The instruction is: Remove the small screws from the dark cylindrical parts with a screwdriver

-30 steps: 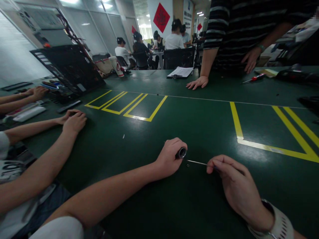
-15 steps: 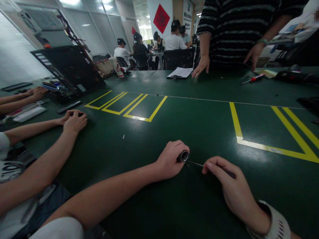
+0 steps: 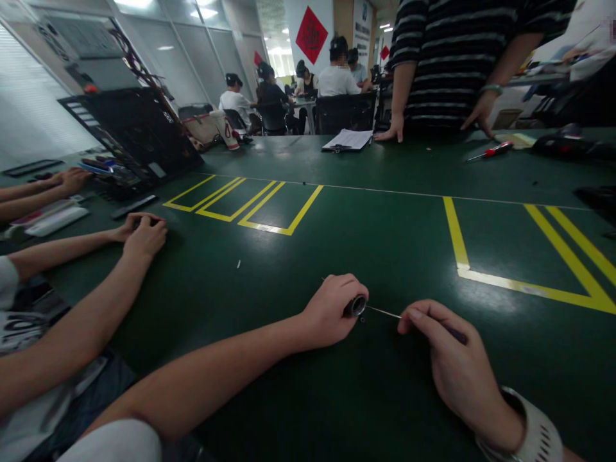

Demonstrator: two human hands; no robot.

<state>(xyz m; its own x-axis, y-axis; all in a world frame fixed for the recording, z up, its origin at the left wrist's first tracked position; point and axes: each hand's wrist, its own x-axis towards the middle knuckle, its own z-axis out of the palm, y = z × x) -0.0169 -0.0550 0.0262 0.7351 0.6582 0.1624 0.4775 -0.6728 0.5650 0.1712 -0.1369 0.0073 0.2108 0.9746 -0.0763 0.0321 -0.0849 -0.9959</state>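
Note:
My left hand (image 3: 330, 311) is closed around a dark, hollow cylinder (image 3: 357, 305), its round open end facing right. Most of that cylinder is hidden by the fingers. In my right hand (image 3: 450, 350) is a slim screwdriver with a dark handle (image 3: 456, 334) and a thin metal shaft (image 3: 385, 312). The shaft points left, and its far end lies close to the cylinder's open end; whether it touches I cannot tell. A tiny black piece (image 3: 362, 319) sits on the green table (image 3: 289, 398) just below the cylinder.
Co-workers' hands (image 3: 144, 234) and forearms are at the left. Yellow tape outlines (image 3: 289, 231) mark the table. Opposite, a person in a striped shirt (image 3: 452, 70) stands near a clipboard (image 3: 349, 140) and a red-handled screwdriver (image 3: 495, 150). A black panel (image 3: 135, 135) leans at the left.
My right hand has shifted a little to the right with the screwdriver. The cylinder has turned slightly in my left hand. Across the table, the standing person's hand has moved right.

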